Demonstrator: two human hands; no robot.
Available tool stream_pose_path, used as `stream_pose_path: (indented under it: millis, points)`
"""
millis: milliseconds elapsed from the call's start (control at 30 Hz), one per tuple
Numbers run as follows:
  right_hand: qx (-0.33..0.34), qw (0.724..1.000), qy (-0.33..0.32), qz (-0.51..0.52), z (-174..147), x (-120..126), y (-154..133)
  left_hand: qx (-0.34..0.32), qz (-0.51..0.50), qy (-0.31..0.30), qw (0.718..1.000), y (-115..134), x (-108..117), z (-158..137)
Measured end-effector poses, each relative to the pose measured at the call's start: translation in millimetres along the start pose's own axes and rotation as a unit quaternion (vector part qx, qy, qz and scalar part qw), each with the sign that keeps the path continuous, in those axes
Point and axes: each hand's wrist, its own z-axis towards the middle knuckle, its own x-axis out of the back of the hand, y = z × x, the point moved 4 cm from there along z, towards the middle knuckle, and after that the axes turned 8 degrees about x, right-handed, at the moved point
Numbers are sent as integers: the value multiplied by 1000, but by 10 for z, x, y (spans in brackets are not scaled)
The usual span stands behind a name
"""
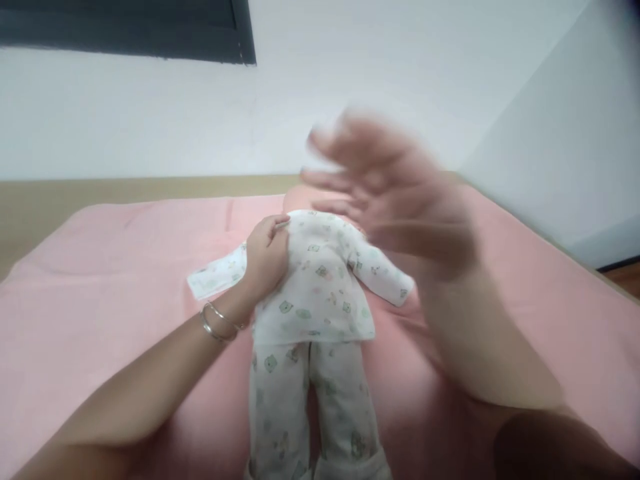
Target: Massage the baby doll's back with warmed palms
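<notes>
Your bare left hand [269, 257] rests against the near-left shoulder of a small doll-like figure [320, 283], which lies on a smooth pink cloth sheet [100, 267]. Its fingers lie along the shoulder; whether they grip cannot be told. Your bare right hand [400, 190] is raised, blurred, fingers parted, with nothing seen in it. Progress, as judged: dressing appears complete, the white printed fabric top [325, 320] and matching white trousers [280, 400] both being on. Handling of the figure appears unfinished; how much remains cannot be determined.
</notes>
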Motion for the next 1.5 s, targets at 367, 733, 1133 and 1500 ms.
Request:
stream_pose_path:
  millis: [367, 733, 1133, 1500]
  points:
    - [-86, 890, -125, -431, -326, -594, 1197, -25, 47, -33, 998, -211, -91, -37]
    - [-141, 829, -123, -526, -414, -755, 999, -27, 110, -49, 992, -167, -123, -24]
    - [-181, 848, -88, -490, -250, -388, 1313, -48, 100, -38, 993, -175, -122, -23]
    - [-131, 872, -103, -461, -337, -552, 1239, -59, 108, -34, 992, -183, -126, -15]
